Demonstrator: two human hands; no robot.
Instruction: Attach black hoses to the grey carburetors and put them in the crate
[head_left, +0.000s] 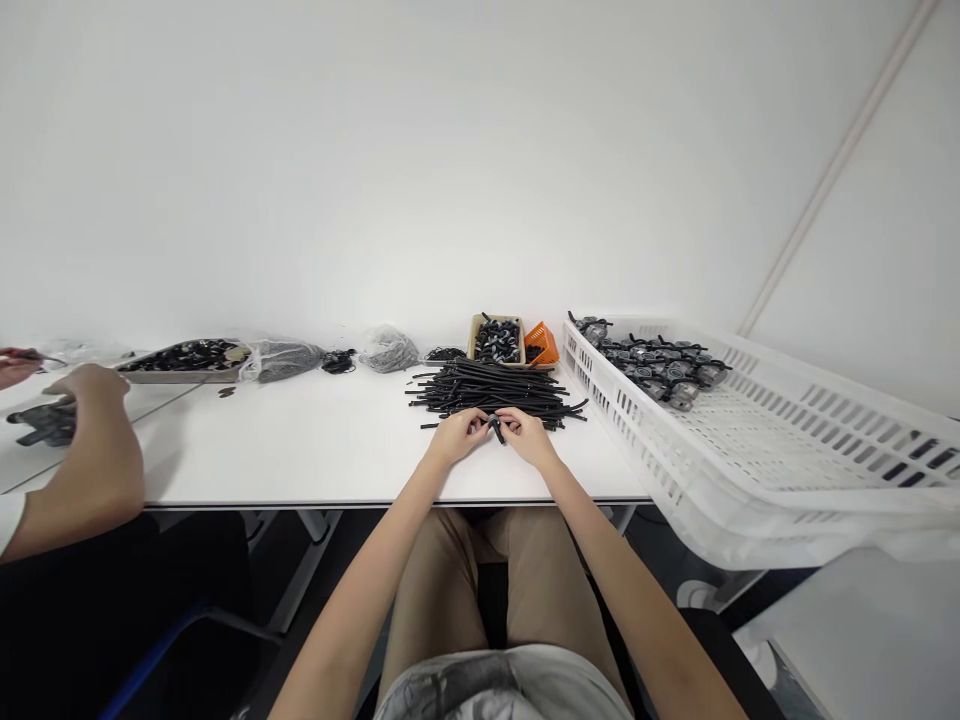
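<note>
My left hand [463, 434] and my right hand [526, 436] meet over the white table, fingers pinched on a small dark fitting [496, 428] with a short black piece pointing down from it. Its exact kind is too small to make out. Just beyond my fingers lies a wide pile of thin black tubes [495, 385]. Behind the pile stands a tan tray [498, 340] of small black and grey parts. An orange basket [541, 343] leans beside it with black bits inside.
On the right, a large white plastic crate [675, 470] holds several clear-and-black assemblies [664, 365]. Along the wall lie bagged parts [279, 358], a clear bag [388, 350] and a tray of black parts [187, 356]. At left, a co-worker's arm [101, 450] reaches over a dark device [46, 423].
</note>
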